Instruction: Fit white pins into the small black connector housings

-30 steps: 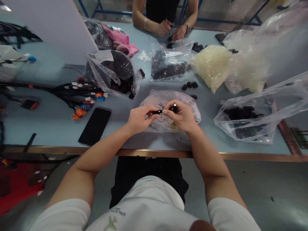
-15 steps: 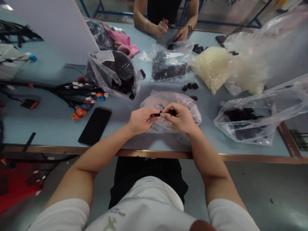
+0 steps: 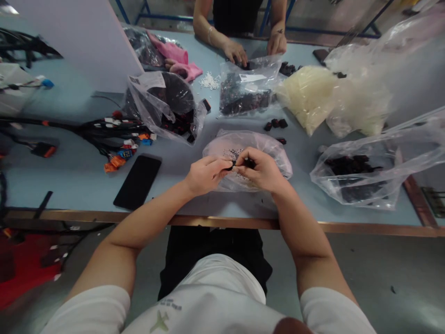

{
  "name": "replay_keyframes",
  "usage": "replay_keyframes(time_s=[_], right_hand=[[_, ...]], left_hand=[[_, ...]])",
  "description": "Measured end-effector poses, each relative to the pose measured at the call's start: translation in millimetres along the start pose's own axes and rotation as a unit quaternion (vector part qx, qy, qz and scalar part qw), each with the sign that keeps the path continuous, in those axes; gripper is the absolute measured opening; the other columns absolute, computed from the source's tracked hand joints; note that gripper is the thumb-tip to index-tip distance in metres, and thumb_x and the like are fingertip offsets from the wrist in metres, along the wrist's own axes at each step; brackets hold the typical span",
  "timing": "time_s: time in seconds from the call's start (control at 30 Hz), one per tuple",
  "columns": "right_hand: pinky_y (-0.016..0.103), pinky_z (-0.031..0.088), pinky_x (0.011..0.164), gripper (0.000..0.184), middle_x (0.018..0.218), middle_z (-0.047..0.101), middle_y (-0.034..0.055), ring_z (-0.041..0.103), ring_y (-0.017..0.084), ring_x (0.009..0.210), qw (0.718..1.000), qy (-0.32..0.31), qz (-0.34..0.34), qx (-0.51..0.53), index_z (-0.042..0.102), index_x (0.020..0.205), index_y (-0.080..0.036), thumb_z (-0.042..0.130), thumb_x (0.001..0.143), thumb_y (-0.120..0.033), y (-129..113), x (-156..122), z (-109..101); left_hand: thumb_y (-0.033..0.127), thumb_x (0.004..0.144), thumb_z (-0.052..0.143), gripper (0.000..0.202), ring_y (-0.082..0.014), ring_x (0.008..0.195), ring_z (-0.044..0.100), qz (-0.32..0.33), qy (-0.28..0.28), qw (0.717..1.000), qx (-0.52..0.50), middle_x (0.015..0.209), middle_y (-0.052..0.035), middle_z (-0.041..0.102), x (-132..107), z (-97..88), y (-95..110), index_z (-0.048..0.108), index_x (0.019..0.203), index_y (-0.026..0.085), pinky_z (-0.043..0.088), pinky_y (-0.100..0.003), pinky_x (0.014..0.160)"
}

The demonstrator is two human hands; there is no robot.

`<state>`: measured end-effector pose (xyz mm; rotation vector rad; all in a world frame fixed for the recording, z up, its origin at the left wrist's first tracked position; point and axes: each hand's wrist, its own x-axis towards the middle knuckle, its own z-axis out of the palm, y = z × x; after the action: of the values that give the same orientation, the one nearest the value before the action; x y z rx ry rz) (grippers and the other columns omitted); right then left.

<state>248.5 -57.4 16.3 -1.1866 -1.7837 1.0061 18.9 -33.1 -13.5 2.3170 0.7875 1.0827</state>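
Head view: the left hand (image 3: 206, 175) and right hand (image 3: 259, 169) pinch a small black connector (image 3: 237, 163) between their fingertips, its long axis running side to side at mid-frame, equally near both hands, above a clear plastic bag (image 3: 250, 144) on a pale blue workbench (image 3: 69, 181) over a grey floor (image 3: 382, 278)

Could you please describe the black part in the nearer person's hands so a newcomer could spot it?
On the pale blue table, find the clear bag nearest the edge. Above it, a black connector sits pinched between left hand and right hand, unlike the loose pieces.
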Motion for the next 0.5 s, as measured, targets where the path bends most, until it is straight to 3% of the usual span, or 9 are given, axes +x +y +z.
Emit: replay_keyframes(time_s=[0.13, 0.27, 0.4, 0.5], right_hand=[[0.032, 0.048, 0.070, 0.030, 0.088, 0.068, 0.0005, 0.059, 0.016, 0.079, 0.994, -0.031, 0.068, 0.085, 0.068, 0.097, -0.023, 0.084, 0.083, -0.044, 2.4, 4.0, 0.3], [0.032, 0.050, 0.069, 0.037, 0.093, 0.073, 0.0038, 0.063, 0.018, 0.080, 0.986, -0.059, 0.098, 0.118, 0.072, 0.104, -0.021, 0.082, 0.085, -0.051, 3.8, 5.8, 2.3], [0.030, 0.050, 0.063, 0.050, 0.092, 0.073, 0.0039, 0.063, 0.016, 0.074, 0.987, -0.009, 0.088, 0.132, 0.072, 0.105, -0.022, 0.084, 0.082, -0.065, 4.3, 3.6, 5.3], [0.028, 0.042, 0.050, 0.055, 0.083, 0.067, 0.0015, 0.052, 0.012, 0.059, 0.980, 0.052, 0.106, 0.162, 0.070, 0.106, -0.024, 0.068, 0.091, -0.077, 4.0, 1.8, 8.4]], left_hand=[[0.039, 0.105, 0.064, 0.018, -0.0209, 0.099, 0.084, 0.017, 0.023, 0.999, -0.028, 0.111, -0.0034, 0.086, 0.4, 0.4, 0.6, 0.078, 0.100, 0.030, 0.072, -0.038, 0.089], [0.040, 0.105, 0.065, 0.018, -0.0217, 0.101, 0.084, -0.003, 0.022, 0.999, -0.042, 0.110, -0.0033, 0.086, 0.7, 0.4, 1.3, 0.079, 0.097, 0.031, 0.072, -0.040, 0.093], [0.052, 0.103, 0.068, 0.027, -0.0217, 0.097, 0.084, -0.061, 0.045, 0.996, -0.054, 0.107, -0.0049, 0.086, 1.2, -0.6, 3.6, 0.078, 0.104, 0.028, 0.072, -0.037, 0.090], [0.056, 0.100, 0.072, 0.035, -0.0177, 0.090, 0.083, -0.102, 0.065, 0.989, -0.084, 0.105, -0.0046, 0.085, 1.8, -0.7, 5.2, 0.078, 0.110, 0.023, 0.070, -0.028, 0.084]])
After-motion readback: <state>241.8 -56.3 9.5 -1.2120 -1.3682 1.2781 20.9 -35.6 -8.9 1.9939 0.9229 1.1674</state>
